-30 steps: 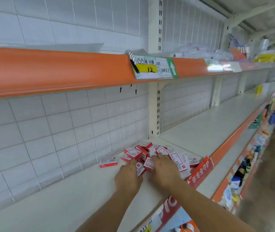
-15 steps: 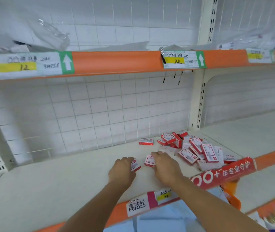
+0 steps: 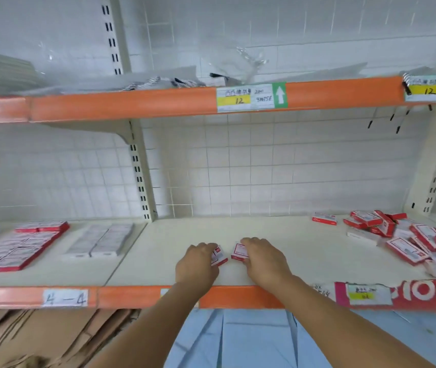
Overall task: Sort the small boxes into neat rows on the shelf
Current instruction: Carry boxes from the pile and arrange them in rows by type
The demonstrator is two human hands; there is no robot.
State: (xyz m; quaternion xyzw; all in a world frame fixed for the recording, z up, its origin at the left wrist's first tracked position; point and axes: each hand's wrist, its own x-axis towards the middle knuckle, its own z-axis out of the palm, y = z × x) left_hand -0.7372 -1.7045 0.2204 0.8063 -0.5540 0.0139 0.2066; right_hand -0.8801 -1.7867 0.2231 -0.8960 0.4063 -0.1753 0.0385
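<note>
My left hand (image 3: 197, 264) grips a small red-and-white box (image 3: 218, 257) low over the cream shelf (image 3: 278, 235). My right hand (image 3: 263, 257) grips another small box (image 3: 238, 251) beside it; the two boxes sit a little apart near the shelf's front middle. A loose heap of the same boxes (image 3: 408, 235) lies at the right end of the shelf, with one single box (image 3: 324, 218) apart from it near the back wall. On the neighbouring shelf bay to the left, boxes lie flat in neat rows (image 3: 23, 245).
An orange price rail (image 3: 132, 296) runs along the shelf's front edge. A second orange-edged shelf (image 3: 132, 104) hangs overhead with plastic-wrapped goods. A white grid wall (image 3: 278, 166) backs the shelf. Flattened cardboard (image 3: 39, 338) and a blue sheet (image 3: 238, 341) lie below.
Both hands have carried their boxes left, away from the heap, toward the shelf's middle. The view has swung left, and the neat rows in the left bay have come into sight.
</note>
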